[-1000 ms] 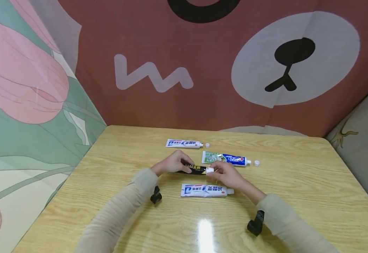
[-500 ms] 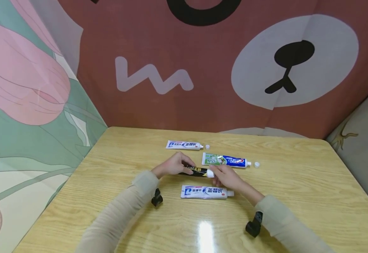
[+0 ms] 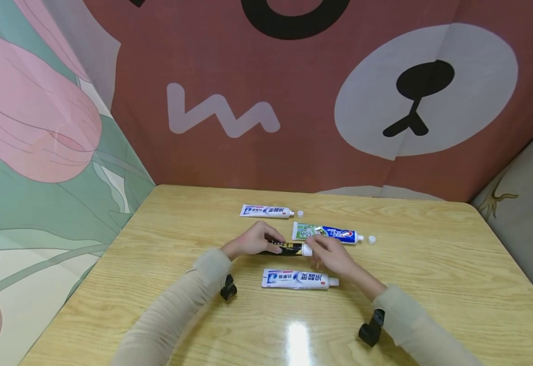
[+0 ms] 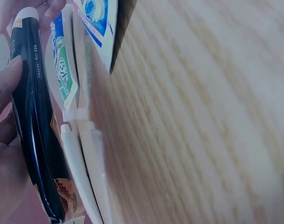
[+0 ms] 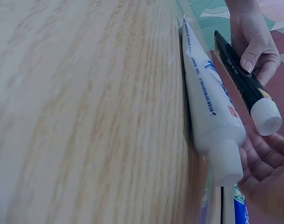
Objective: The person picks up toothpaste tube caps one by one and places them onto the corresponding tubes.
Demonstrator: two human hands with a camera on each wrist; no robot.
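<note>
My left hand (image 3: 250, 239) grips a black toothpaste tube (image 3: 289, 249) round its body, thumb on the near side, holding it level over the table. At its right end is a white screw cap (image 3: 307, 250), pinched by the fingers of my right hand (image 3: 332, 255). In the right wrist view the cap (image 5: 266, 116) sits on the black tube, with lower fingers curled beneath. Nearer to me lies a white toothpaste tube (image 3: 294, 279) with its white cap (image 5: 225, 163) on. Beyond the hands is a green-and-blue toothpaste tube (image 3: 339, 234), partly hidden by the right hand.
A second white toothpaste tube (image 3: 264, 211) lies farther back, its nozzle bare and a small white cap (image 3: 300, 214) beside it. Another loose cap (image 3: 372, 239) lies just right of the green-and-blue tube. A printed cloth (image 3: 303, 152) hangs behind the wooden table (image 3: 431, 284).
My right fingers shift round the cap, the lower ones drawn down from where they were a second ago. The left hand and the black tube stay almost in place.
</note>
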